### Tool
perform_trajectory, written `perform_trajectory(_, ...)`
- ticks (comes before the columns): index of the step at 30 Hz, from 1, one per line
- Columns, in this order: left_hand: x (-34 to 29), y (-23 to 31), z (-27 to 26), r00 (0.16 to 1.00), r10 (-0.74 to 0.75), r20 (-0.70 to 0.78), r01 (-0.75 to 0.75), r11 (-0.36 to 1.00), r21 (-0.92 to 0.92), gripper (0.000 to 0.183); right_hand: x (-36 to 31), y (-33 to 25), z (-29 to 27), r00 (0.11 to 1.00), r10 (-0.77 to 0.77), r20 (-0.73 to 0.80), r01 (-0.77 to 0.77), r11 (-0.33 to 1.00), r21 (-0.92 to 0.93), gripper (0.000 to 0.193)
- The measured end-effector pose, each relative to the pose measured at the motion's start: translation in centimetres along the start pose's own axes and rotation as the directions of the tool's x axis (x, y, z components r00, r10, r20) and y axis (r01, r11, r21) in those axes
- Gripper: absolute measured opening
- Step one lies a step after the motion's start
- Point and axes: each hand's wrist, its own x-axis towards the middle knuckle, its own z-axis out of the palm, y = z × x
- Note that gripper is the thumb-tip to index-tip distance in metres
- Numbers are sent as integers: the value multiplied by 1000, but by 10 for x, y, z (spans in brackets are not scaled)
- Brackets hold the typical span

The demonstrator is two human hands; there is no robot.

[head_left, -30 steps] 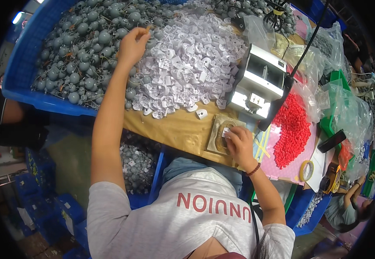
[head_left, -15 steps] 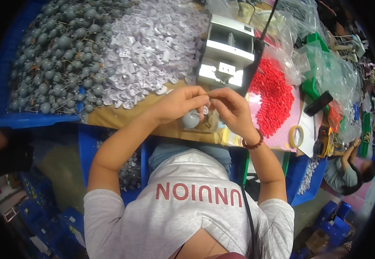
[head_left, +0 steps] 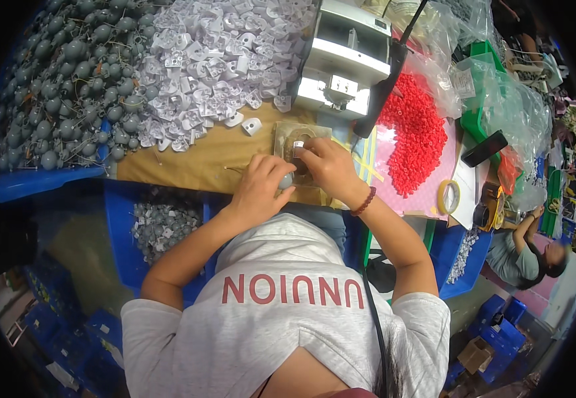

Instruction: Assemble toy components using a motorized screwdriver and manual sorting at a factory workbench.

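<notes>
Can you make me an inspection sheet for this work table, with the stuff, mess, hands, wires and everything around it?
Surface: tan covering; pink sheet on the right.
Job's things: grey ball; small white piece at a square block.
Clutter: heaped grey balls, white parts, red parts; tape roll.
Left hand: fingers around the grey ball.
Right hand: fingers at the small white piece; grip unclear.
Cables: thin black cord along the shirt.
Surroundings: another person at right; blue bin below.

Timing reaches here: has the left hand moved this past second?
Yes: the left hand came right and bodyward, from the grey balls to the square block.
</notes>
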Motion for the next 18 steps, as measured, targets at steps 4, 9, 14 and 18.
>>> perform_trajectory(4, 2, -5, 5, 999, 21, 30, -21, 1000, 11, 37, -2, 5, 1, 996, -36, 85, 42, 997, -62, 24)
perform_trajectory(9, 3, -11, 0, 999, 24, 35, -26, 999, 47, 35, -4, 3, -5, 984, -48, 170, 63, 995, -81, 27)
perform_trajectory(14, 8, -12, -3, 999, -23, 41, 20, 997, 78, 35, -2, 6, -15, 975, -67, 213, 87, 993, -83, 33)
perform_trajectory(18, 10, -10, 3, 1000, -18, -15, 22, 964, 264, 42, 0, 12, -22, 962, -135, 236, 159, 984, -84, 35)
